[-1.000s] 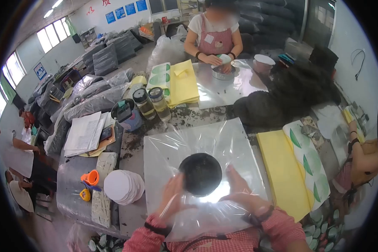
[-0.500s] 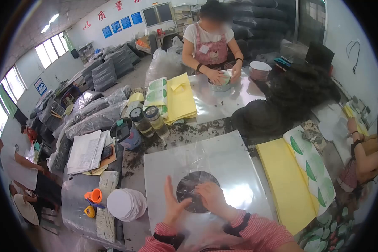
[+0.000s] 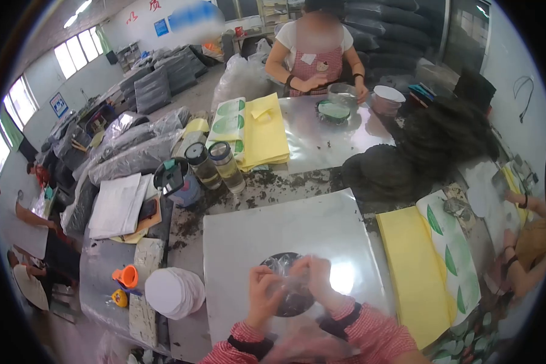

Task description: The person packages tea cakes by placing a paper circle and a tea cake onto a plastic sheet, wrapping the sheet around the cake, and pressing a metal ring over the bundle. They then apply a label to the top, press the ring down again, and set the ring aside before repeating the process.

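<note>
A black round disc (image 3: 296, 308) lies on the shiny metal sheet (image 3: 242, 239) in front of me. Above it, crinkled clear plastic film (image 3: 283, 264) is bunched between my two hands. My left hand (image 3: 263, 298) has its fingers curled and pinching at the film's left side. Slightly higher, my right hand (image 3: 314, 280) is closed on the film at the right; its fingertips are blurred. Both hands partly cover the disc.
White paper discs (image 3: 175, 292) are stacked left of the sheet, with yellow paper (image 3: 415, 273) at its right. Two lidded bottles (image 3: 226, 168) and a blue bucket (image 3: 182, 187) stand beyond. Dark fibrous material (image 3: 443, 136) is heaped at back right. A co-worker (image 3: 317, 51) stands opposite.
My left hand has gone from spread to curled, and both hands now grip the film, lifting and bunching it. The co-worker opposite has raised a clear round container off the green-topped piece.
</note>
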Available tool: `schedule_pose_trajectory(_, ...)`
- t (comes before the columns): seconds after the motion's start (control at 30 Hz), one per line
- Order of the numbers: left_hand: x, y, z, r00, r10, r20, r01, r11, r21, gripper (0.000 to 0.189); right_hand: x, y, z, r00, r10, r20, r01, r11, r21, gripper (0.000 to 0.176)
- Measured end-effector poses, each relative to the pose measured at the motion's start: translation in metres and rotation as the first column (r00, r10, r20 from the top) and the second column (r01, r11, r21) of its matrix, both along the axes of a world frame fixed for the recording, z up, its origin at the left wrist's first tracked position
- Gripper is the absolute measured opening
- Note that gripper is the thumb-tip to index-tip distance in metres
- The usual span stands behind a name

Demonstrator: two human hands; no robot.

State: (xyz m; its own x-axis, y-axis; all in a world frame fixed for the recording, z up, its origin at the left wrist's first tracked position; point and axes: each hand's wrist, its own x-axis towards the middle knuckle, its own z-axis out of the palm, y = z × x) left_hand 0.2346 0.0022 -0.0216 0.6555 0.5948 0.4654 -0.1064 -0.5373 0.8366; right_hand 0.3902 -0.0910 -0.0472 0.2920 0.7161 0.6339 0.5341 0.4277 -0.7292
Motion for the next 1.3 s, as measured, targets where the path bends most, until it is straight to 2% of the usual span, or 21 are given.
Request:
schedule_pose_trajectory(0.07, 0.007, -0.019, 0.003, 0.950, 0.201, -0.238, -0.142, 0.959, 0.244, 0.021, -0.015, 0.000, 0.047, 0.793, -0.488, -0.365, 0.368, 0.860, -0.353, 0.013)
schedule_pose_trajectory(0.1, 0.011, -0.014, -0.009, 0.933, 0.231, -0.276, -0.087, 0.889, 0.449, 0.017, -0.022, -0.009, 0.037, 0.931, -0.357, -0.082, 0.319, 0.900, -0.295, 0.013)
schedule_pose_trajectory(0.13, 0.012, -0.016, -0.010, 0.936, 0.227, -0.271, -0.086, 0.890, 0.448, 0.017, -0.035, -0.015, 0.028, 0.944, -0.297, 0.144, 0.321, 0.926, -0.197, 0.019)
schedule_pose_trajectory(0.2, 0.011, -0.020, -0.010, 0.881, 0.308, -0.359, -0.114, 0.876, 0.469, 0.020, -0.050, -0.032, 0.017, 0.899, -0.336, 0.281, 0.399, 0.892, -0.211, 0.026)
schedule_pose_trajectory(0.23, 0.014, -0.023, 0.005, 0.884, 0.298, -0.360, -0.106, 0.877, 0.468, 0.020, -0.047, -0.032, 0.016, 0.896, -0.345, 0.281, 0.408, 0.888, -0.212, 0.026)
schedule_pose_trajectory(0.33, 0.006, -0.038, 0.026, 0.968, 0.162, -0.191, -0.118, 0.968, 0.221, 0.044, -0.036, -0.036, 0.011, 0.972, -0.233, -0.001, 0.194, 0.813, -0.550, 0.033)
schedule_pose_trajectory(0.4, 0.000, -0.028, 0.013, 0.804, 0.098, -0.587, 0.228, 0.860, 0.456, 0.063, -0.024, -0.039, 0.014, 0.995, -0.069, 0.075, 0.099, 0.823, -0.559, 0.034)
schedule_pose_trajectory(0.43, 0.005, -0.027, 0.008, 0.736, 0.126, -0.665, 0.255, 0.858, 0.445, 0.065, -0.014, -0.066, 0.027, 0.991, -0.119, 0.057, 0.131, 0.941, -0.313, 0.031)
schedule_pose_trajectory(0.47, 0.004, -0.025, 0.005, 0.748, 0.099, -0.656, 0.271, 0.856, 0.439, 0.065, -0.006, -0.094, 0.040, 0.956, -0.276, 0.097, 0.293, 0.906, -0.306, 0.030)
schedule_pose_trajectory(0.5, 0.005, -0.025, 0.006, 0.732, 0.139, -0.667, 0.261, 0.847, 0.463, 0.066, 0.016, -0.127, 0.033, 0.821, -0.460, 0.338, 0.534, 0.828, -0.170, 0.026)
schedule_pose_trajectory(0.53, 0.005, -0.028, 0.005, 0.714, 0.165, -0.681, 0.263, 0.837, 0.479, 0.066, 0.023, -0.167, 0.069, 0.709, -0.633, 0.310, 0.702, 0.674, -0.229, 0.026)
schedule_pose_trajectory(0.57, 0.004, -0.029, 0.004, 0.715, 0.160, -0.681, 0.266, 0.838, 0.477, 0.066, 0.062, -0.226, 0.017, 0.481, -0.726, 0.491, 0.858, 0.504, -0.095, 0.030)
schedule_pose_trajectory(0.63, 0.005, -0.029, 0.003, 0.717, 0.148, -0.681, 0.272, 0.840, 0.469, 0.067, 0.085, -0.350, -0.009, 0.102, -0.698, 0.709, 0.995, 0.068, -0.075, 0.037)
schedule_pose_trajectory(0.73, 0.008, -0.030, 0.002, 0.725, 0.147, -0.673, 0.269, 0.839, 0.473, 0.066, 0.057, -0.484, -0.010, -0.036, -0.561, 0.827, 0.986, -0.153, -0.061, 0.042)
schedule_pose_trajectory(0.83, 0.007, -0.031, 0.007, 0.708, 0.172, -0.684, 0.266, 0.833, 0.485, 0.065, 0.051, -0.510, -0.018, -0.013, -0.654, 0.757, 0.999, -0.043, -0.020, 0.030)
schedule_pose_trajectory(0.9, 0.005, -0.032, 0.008, 0.681, 0.173, -0.711, 0.296, 0.823, 0.484, 0.068, 0.058, -0.505, -0.026, -0.109, -0.787, 0.607, 0.984, -0.173, -0.048, 0.017)
schedule_pose_trajectory(1.0, 0.007, -0.032, 0.007, 0.694, 0.174, -0.699, 0.281, 0.828, 0.485, 0.062, 0.060, -0.500, -0.011, -0.120, -0.858, 0.499, 0.966, -0.216, -0.140, 0.014)
schedule_pose_trajectory(1.03, 0.008, -0.034, 0.008, 0.699, 0.170, -0.695, 0.282, 0.828, 0.485, 0.062, 0.063, -0.492, 0.005, -0.169, -0.870, 0.464, 0.903, -0.325, -0.280, 0.014)
schedule_pose_trajectory(1.17, 0.005, -0.032, 0.006, 0.697, 0.175, -0.695, 0.287, 0.820, 0.494, 0.064, 0.067, -0.485, 0.016, -0.146, -0.871, 0.470, 0.839, -0.360, -0.408, 0.017)
schedule_pose_trajectory(1.23, 0.005, -0.031, 0.006, 0.701, 0.165, -0.693, 0.295, 0.818, 0.494, 0.064, 0.070, -0.482, -0.003, -0.208, -0.683, 0.700, 0.978, -0.142, 0.152, 0.021)
schedule_pose_trajectory(1.3, 0.006, -0.033, 0.009, 0.702, 0.170, -0.691, 0.293, 0.816, 0.499, 0.064, 0.073, -0.485, -0.007, -0.141, -0.759, 0.636, 0.989, -0.143, 0.048, 0.022)
